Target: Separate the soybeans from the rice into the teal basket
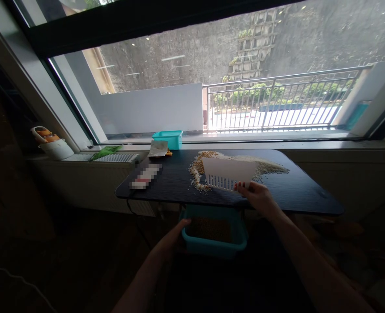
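Note:
My right hand (252, 191) is closed on the lower right corner of a flat white plastic sheet (229, 167) with a row of slots along its near edge. The sheet is over the table, in front of a spread of yellow and white grains (197, 167). More pale grains (270, 167) trail off to its right. Below the table's front edge, my left hand (179, 230) grips the left rim of a turquoise plastic basin (215, 250). Brownish grain (210, 228) covers the basin's bottom. The left fingers are partly hidden by the rim and shadow.
The dark table (175, 187) stands under a window. A second turquoise basin (169, 140) is at its back edge, beside a paper packet (158, 148). A blurred-out flat item (145, 177) lies at the left. On the sill sit a white pot (57, 149) and a green cloth-like thing (106, 152).

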A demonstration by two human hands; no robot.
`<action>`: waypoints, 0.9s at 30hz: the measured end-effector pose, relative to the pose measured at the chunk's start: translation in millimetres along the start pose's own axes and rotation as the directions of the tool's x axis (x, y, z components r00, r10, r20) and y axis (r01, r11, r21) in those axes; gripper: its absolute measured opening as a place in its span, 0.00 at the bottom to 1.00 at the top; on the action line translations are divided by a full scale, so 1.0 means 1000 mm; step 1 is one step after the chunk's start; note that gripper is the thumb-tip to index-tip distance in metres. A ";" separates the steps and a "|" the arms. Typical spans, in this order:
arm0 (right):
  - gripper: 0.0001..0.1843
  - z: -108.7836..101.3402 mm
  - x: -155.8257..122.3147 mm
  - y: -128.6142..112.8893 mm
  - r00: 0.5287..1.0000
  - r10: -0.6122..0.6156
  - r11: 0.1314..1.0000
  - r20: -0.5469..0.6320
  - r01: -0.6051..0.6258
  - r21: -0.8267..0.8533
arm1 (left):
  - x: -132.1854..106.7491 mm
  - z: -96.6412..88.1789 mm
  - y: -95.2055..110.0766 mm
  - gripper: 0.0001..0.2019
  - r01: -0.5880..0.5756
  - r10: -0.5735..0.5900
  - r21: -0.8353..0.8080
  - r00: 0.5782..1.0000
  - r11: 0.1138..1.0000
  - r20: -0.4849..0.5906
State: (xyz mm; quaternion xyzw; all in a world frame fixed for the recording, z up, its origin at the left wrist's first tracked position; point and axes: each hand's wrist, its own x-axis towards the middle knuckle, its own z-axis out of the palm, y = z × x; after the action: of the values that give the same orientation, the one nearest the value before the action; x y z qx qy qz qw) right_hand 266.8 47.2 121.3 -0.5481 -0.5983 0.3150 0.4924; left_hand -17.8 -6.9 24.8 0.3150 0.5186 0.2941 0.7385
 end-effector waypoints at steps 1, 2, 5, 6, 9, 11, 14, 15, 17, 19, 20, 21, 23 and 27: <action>0.19 0.000 0.000 0.000 1.000 0.003 1.000 0.014 -0.003 0.003 | 0.000 0.000 0.000 0.34 0.003 -0.003 0.001 1.000 1.000 0.001; 0.20 0.000 0.000 0.000 1.000 0.009 1.000 0.027 -0.009 0.007 | 0.000 0.000 -0.001 0.33 0.003 -0.003 0.000 1.000 1.000 0.002; 0.22 -0.002 -0.003 -0.001 0.999 0.025 0.999 0.036 -0.027 0.041 | 0.001 0.000 -0.001 0.32 -0.004 0.004 -0.012 1.000 1.000 -0.009; 0.23 -0.003 -0.004 -0.001 0.999 0.028 0.998 0.030 -0.030 0.053 | 0.000 0.000 -0.001 0.32 -0.006 0.006 -0.013 1.000 1.000 -0.015; 0.24 -0.005 -0.006 -0.001 0.999 0.040 0.997 0.018 -0.041 0.063 | 0.000 0.001 -0.001 0.33 -0.007 0.006 -0.012 1.000 1.000 -0.024; 0.25 -0.006 -0.008 -0.001 0.998 0.055 0.997 0.014 -0.056 0.061 | -0.001 0.001 0.000 0.33 -0.007 0.006 -0.016 1.000 1.000 -0.019; 0.25 -0.007 -0.011 -0.001 0.998 0.066 0.996 0.015 -0.067 0.065 | 0.000 0.001 0.000 0.34 -0.004 0.004 -0.016 1.000 1.000 -0.013; 0.25 -0.008 -0.011 0.000 0.998 0.064 0.996 0.012 -0.065 0.067 | 0.000 0.001 0.000 0.33 -0.008 0.008 -0.015 1.000 1.000 -0.013; 0.25 -0.007 -0.010 0.000 0.999 0.049 0.996 0.002 -0.049 0.075 | 0.001 0.000 -0.001 0.33 -0.018 0.018 -0.013 1.000 1.000 -0.011; 0.25 -0.005 -0.007 0.001 1.000 0.027 0.997 -0.007 -0.026 0.077 | 0.002 -0.001 -0.001 0.32 -0.022 0.022 -0.009 1.000 1.000 -0.006; 0.25 -0.003 -0.004 0.001 1.000 0.017 0.997 -0.005 -0.017 0.073 | 0.003 -0.001 -0.002 0.32 -0.019 0.019 -0.008 1.000 1.000 -0.005; 0.24 -0.001 -0.001 0.000 1.000 0.010 0.998 0.002 -0.010 0.066 | 0.003 -0.002 -0.002 0.32 -0.015 0.015 -0.007 1.000 1.000 -0.001; 0.23 0.003 0.004 -0.001 1.000 0.000 0.999 0.019 0.000 0.043 | 0.002 -0.002 -0.002 0.32 -0.012 0.012 -0.005 1.000 1.000 0.002; 0.23 0.006 0.008 -0.004 0.999 -0.002 1.000 0.041 0.002 0.011 | 0.001 -0.001 -0.001 0.33 -0.013 0.013 -0.007 1.000 1.000 0.002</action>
State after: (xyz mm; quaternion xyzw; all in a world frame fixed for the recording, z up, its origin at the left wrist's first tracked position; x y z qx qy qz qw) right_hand 260.8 55.2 125.2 -0.5380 -0.6072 0.3292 0.4833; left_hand -18.2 -6.5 23.3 0.3161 0.5148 0.3003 0.7382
